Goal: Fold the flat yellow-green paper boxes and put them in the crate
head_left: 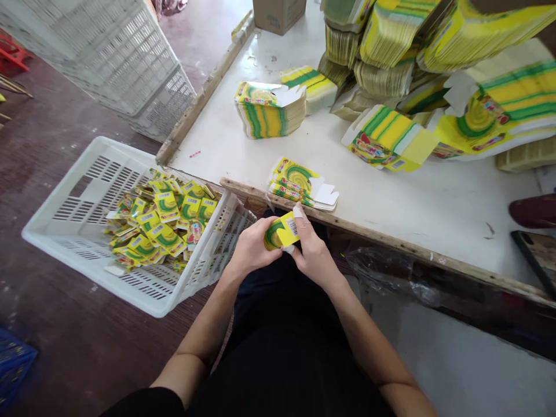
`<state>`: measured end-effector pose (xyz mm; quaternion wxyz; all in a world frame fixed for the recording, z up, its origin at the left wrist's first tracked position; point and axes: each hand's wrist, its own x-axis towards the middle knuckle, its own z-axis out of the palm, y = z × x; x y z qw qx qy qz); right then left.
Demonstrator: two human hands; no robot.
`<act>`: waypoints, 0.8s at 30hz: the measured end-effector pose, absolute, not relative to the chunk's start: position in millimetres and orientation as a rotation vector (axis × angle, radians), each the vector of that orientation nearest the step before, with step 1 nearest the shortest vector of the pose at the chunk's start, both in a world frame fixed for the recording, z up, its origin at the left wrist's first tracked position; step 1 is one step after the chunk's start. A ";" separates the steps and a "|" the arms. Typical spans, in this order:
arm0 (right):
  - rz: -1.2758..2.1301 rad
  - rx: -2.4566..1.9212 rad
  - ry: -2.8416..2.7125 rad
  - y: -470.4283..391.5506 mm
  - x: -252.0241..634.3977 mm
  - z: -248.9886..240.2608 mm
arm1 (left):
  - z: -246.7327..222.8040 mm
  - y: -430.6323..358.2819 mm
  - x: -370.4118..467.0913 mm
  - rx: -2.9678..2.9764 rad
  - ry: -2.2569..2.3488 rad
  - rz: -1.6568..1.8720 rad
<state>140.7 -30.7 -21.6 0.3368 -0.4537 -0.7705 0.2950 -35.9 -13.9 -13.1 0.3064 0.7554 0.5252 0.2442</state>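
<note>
My left hand (256,243) and my right hand (311,248) both grip one small yellow and green carton (278,231) just in front of the table edge. A barcode faces up on its right end, beside my right thumb. White wraps cover the tips of my right thumb and a finger. Just beyond my hands, a few flat cartons (297,179) with white flaps lie at the table's edge. To my left stands a white plastic crate (99,278), tilted in view, holding a heap of folded cartons (165,223).
On the white table (243,162) stands a bundle of flat cartons (269,113). Tall carton stacks (391,35) fill the back right, with a brown box (278,14) at the back. A phone (536,258) lies at the right edge. White crates (113,58) stand at the far left.
</note>
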 end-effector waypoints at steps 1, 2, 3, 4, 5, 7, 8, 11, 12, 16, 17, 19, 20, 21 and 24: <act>0.780 -1.187 -2.016 -30.5 140.7 -22.1 | -12.5 -14.1 -36.0 2.000 1.397 0.637; 0.790 -1.191 -2.022 -30.3 140.9 -22.5 | -12.0 -14.2 -36.2 2.002 1.404 0.631; 0.798 -1.192 -2.026 -30.2 141.2 -22.6 | -11.5 -14.2 -36.4 2.005 1.410 0.625; 0.801 -1.190 -2.027 -30.1 141.6 -22.6 | -11.0 -14.2 -36.5 2.006 1.414 0.621; 0.802 -1.191 -2.027 -30.0 142.0 -22.4 | -10.5 -14.0 -36.7 2.008 1.415 0.619; 0.800 -1.209 -2.028 -29.9 142.9 -21.3 | -9.5 -13.2 -36.8 2.017 1.409 0.617; 0.797 -1.224 -2.029 -30.0 143.4 -20.6 | -9.0 -12.6 -36.8 2.023 1.405 0.614; 0.776 -1.252 -2.035 -29.8 145.0 -18.9 | -7.8 -10.9 -37.0 2.038 1.383 0.614; 0.764 -1.243 -2.036 -29.7 145.6 -18.6 | -7.5 -10.4 -37.2 2.041 1.372 0.617; 0.718 -1.208 -2.038 -28.6 149.1 -18.9 | -6.4 -8.8 -39.3 2.046 1.329 0.613; 0.719 -1.209 -2.044 -28.2 150.1 -19.2 | -6.0 -8.3 -40.0 2.046 1.318 0.605; 0.734 -1.206 -2.060 -27.6 152.1 -20.1 | -5.4 -7.1 -41.3 2.045 1.302 0.585; 0.741 -1.196 -2.065 -27.3 153.1 -20.8 | -5.2 -6.5 -41.9 2.047 1.295 0.577; 0.742 -1.178 -2.063 -27.3 153.8 -21.7 | -5.1 -5.9 -42.4 2.052 1.290 0.571; 0.720 -1.127 -2.050 -28.1 155.1 -24.1 | -5.1 -5.7 -43.0 2.071 1.287 0.558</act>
